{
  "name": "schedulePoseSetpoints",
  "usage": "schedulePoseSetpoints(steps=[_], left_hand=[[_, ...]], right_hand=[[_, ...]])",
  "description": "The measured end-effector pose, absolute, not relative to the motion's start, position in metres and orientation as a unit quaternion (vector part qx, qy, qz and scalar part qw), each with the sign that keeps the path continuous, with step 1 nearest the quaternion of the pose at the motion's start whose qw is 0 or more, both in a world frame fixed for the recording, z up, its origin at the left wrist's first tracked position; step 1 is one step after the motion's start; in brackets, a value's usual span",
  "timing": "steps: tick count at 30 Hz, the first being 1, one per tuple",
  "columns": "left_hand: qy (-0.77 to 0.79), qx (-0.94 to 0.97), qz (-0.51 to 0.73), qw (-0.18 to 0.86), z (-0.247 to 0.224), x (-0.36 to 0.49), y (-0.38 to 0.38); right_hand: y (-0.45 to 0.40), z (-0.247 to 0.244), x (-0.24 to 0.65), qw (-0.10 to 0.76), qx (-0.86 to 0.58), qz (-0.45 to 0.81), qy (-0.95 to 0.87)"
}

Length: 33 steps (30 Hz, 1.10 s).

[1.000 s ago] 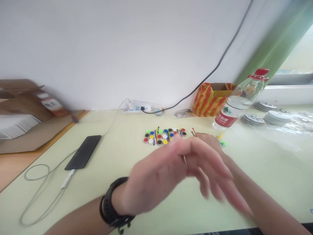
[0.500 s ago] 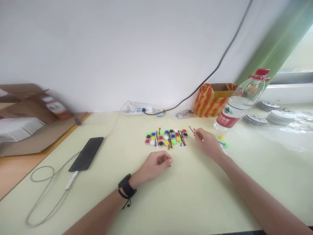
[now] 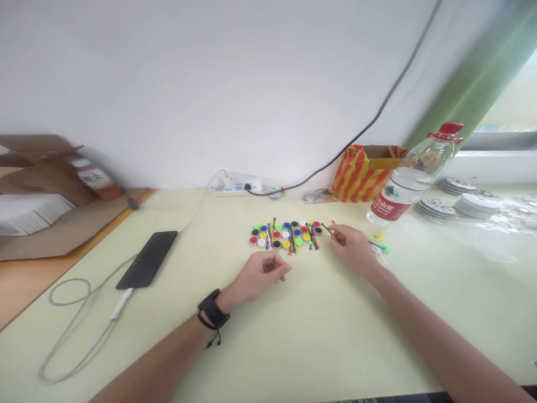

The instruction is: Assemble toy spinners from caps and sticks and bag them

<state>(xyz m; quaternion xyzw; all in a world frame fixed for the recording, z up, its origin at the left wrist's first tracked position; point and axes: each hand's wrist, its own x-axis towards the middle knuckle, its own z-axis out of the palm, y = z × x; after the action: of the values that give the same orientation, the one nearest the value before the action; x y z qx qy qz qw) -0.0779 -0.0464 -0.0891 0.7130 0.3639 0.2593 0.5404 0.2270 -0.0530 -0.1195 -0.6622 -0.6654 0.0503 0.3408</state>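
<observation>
My right hand [image 3: 354, 249] pinches a thin black plastic arrow [image 3: 326, 228] between thumb and fingertips, its tip pointing left towards small round discs. A bit of red shows at the same fingertips; I cannot tell if it is held too. Rows of coloured discs [image 3: 286, 235] lie on the table, with red, blue, yellow, white and black arrows [image 3: 292, 240] laid across them in bunches. Loose coloured arrows [image 3: 381, 245] lie partly hidden behind my right wrist. My left hand [image 3: 262, 274] rests just in front of the discs, fingers curled and thumb against them, nothing visible inside.
A large water bottle [image 3: 392, 201] stands beyond my right hand, before a striped bag [image 3: 356, 176]. Stacked round plates [image 3: 478, 206] are at the right. A charging phone [image 3: 146, 260] lies left, near a cardboard box [image 3: 37, 168]. A power strip [image 3: 235, 186] sits against the wall.
My right hand has moved slightly left with the black arrow, bringing its tip closer to the discs. My left hand stays curled, shifted a little left and up in view.
</observation>
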Motion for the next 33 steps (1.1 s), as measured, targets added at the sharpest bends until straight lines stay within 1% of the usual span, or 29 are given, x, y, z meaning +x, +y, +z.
schedulePoseSetpoints(steps=[6,10,15,25,33], left_hand=[[0.379,0.754,0.26,0.469,-0.089,-0.082,-0.043],[0.375,0.757,0.264,0.466,-0.092,-0.081,-0.042],[0.359,0.783,0.269,0.431,-0.09,-0.081,-0.043],[0.348,0.772,0.281,0.451,-0.088,-0.084,-0.044],[0.358,0.735,0.313,0.483,-0.083,-0.086,-0.047]], right_hand=[[-0.056,-0.114,0.223,0.303,-0.67,0.043,-0.677],[-0.056,-0.113,0.223,0.265,-0.681,0.03,-0.682],[-0.054,-0.113,0.224,0.232,-0.688,0.019,-0.687],[-0.054,-0.113,0.225,0.22,-0.683,0.003,-0.697],[-0.055,-0.107,0.23,0.209,-0.709,-0.027,-0.673]])
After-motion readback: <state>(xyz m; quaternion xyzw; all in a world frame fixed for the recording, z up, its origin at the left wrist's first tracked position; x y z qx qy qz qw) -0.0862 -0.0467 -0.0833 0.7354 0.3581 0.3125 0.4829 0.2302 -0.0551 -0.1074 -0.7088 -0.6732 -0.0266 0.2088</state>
